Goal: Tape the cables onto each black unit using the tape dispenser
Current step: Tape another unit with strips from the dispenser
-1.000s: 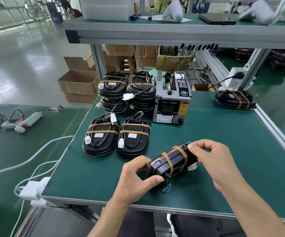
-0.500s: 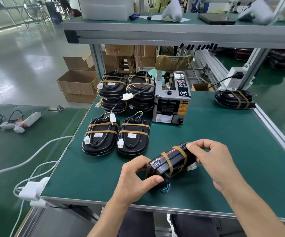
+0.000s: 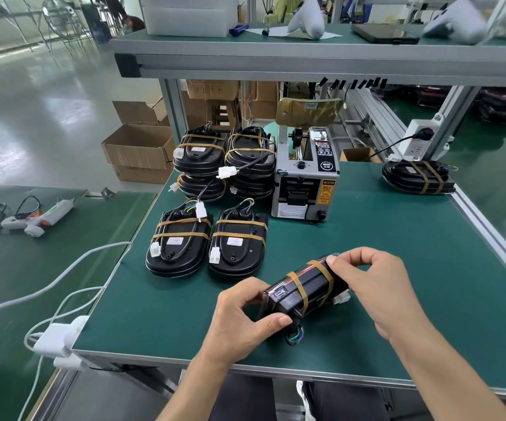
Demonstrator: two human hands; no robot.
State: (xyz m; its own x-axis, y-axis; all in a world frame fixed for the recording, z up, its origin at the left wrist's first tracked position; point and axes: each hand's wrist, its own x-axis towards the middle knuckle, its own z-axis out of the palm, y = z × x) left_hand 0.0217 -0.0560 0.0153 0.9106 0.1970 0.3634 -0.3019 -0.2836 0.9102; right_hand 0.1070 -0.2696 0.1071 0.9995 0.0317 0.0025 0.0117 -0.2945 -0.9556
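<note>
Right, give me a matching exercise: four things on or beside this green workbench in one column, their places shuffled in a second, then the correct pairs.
Things
1. grey tape dispenser machine
2. lone black taped unit
3. white glue gun
4. black unit wrapped in two tape bands

Places
A. on the neighbouring table at left
B. held in both hands, near the front edge
C. far right corner, by the white power socket
D. back centre, beside the stacked units

Pairs: 1-D, 2-C, 3-A, 4-B
</note>
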